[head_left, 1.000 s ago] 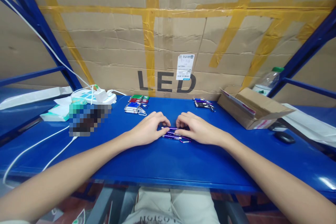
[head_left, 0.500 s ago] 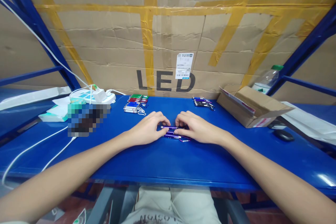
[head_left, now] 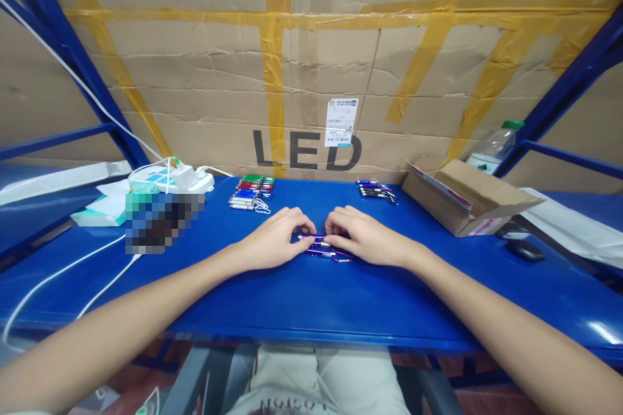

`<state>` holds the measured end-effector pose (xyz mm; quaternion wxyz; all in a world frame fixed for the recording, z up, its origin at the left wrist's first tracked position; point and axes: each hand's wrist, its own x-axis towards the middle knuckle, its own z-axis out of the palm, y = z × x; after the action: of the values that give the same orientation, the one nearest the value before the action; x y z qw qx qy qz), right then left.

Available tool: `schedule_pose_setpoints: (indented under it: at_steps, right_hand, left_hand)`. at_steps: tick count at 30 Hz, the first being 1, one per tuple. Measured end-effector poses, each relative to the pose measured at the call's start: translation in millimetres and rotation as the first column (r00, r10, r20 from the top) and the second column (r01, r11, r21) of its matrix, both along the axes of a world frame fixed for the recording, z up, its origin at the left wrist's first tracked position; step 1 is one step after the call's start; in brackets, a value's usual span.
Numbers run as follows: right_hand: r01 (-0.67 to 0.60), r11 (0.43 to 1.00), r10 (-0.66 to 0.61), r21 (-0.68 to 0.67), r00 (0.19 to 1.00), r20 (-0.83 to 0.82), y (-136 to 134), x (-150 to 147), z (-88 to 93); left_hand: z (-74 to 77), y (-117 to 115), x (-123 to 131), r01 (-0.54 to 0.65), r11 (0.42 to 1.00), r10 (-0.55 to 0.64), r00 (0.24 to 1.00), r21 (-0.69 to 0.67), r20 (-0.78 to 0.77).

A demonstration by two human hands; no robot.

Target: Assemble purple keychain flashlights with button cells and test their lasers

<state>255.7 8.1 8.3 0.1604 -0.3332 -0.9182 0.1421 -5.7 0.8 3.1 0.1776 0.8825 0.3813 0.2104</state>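
Several slim purple keychain flashlights (head_left: pixel 320 253) lie side by side on the blue table, and the nearest one has a purple carabiner clip (head_left: pixel 342 260) at its right end. At their left ends, my left hand (head_left: pixel 278 237) is closed, thumb and fingertips on the upper flashlights. My right hand (head_left: pixel 363 235) curls round the right ends of the same flashlights in a matching pinch, hiding part of them. Behind my left hand is a row of green, red, blue and silver flashlights (head_left: pixel 252 193). Blue and black flashlights (head_left: pixel 376 191) lie behind my right hand.
An open cardboard box (head_left: pixel 467 198) and a black computer mouse (head_left: pixel 525 250) are at the right. To the left are a white power strip (head_left: pixel 195 183), cables and a blurred-out object (head_left: pixel 163 224). A large taped cardboard sheet (head_left: pixel 219 78) stands along the back edge.
The upper purple flashlight between my hands has shifted slightly toward me, closer to the others. Both hands have kept almost the same position.
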Motion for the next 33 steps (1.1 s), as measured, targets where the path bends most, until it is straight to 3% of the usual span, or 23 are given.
schedule_pose_setpoints:
  at_steps: [10, 33]
  right_hand:
    - [0.002, 1.000, -0.002, 0.013, 1.000, 0.008, 1.0, 0.5, -1.5]
    - [0.004, 1.000, -0.004, -0.024, 1.000, -0.010, -1.2, -0.4, -0.5]
  left_hand:
    - [2.4, -2.1, -1.3, 0.020, 0.997, -0.024, 0.998, -0.072, -0.060]
    - [2.6, -1.2, -0.8, -0.010, 0.999, 0.007, 0.999, -0.042, -0.054]
